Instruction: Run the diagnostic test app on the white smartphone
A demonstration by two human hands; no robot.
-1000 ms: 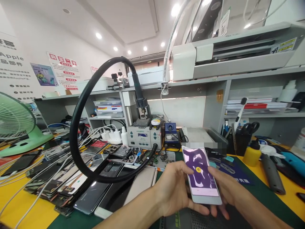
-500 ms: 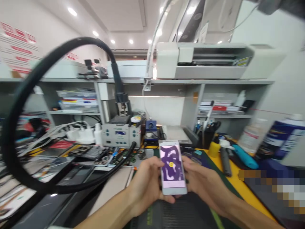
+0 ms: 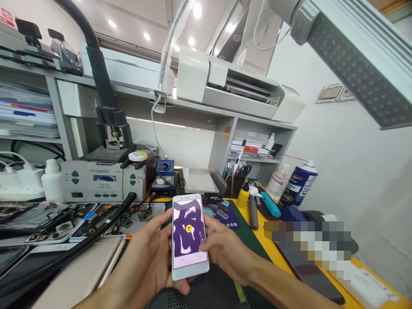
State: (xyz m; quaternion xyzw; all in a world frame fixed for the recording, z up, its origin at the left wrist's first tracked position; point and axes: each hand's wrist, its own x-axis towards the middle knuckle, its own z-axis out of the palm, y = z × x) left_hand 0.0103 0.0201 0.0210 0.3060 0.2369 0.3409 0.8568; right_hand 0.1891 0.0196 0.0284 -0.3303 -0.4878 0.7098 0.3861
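Both hands hold a white smartphone [image 3: 189, 236] upright above the table [image 3: 273, 253], its lit screen showing a purple and white pattern with a small yellow dot near the middle. The left hand [image 3: 151, 262] cradles the phone from its left side and below, its fingers [image 3: 180, 285] curled under the bottom edge and clenched on the casing. The right hand [image 3: 228, 253] grips the phone's right edge, with its thumb [image 3: 206, 245] resting on the lower right part of the screen.

Beneath the hands lies a dark perforated mat [image 3: 206, 292]. Left of the left fingers, opened phones and circuit boards [image 3: 96, 214] lie spread over the table, and a thick black hose [image 3: 106, 223] runs across them. Beyond the phone stand a grey soldering station [image 3: 99, 182] and a small blue unit [image 3: 164, 174]. Right of the right fingers, well apart, stand a yellow bottle [image 3: 243, 196], a teal-handled tool [image 3: 268, 205], a clear bottle [image 3: 276, 183] and a dark blue spray can [image 3: 298, 184]. A dark phone [image 3: 305, 274] lies flat on the yellow table surface near the right forearm. Above, a shelf [image 3: 225, 113] carries a white machine [image 3: 231, 88].
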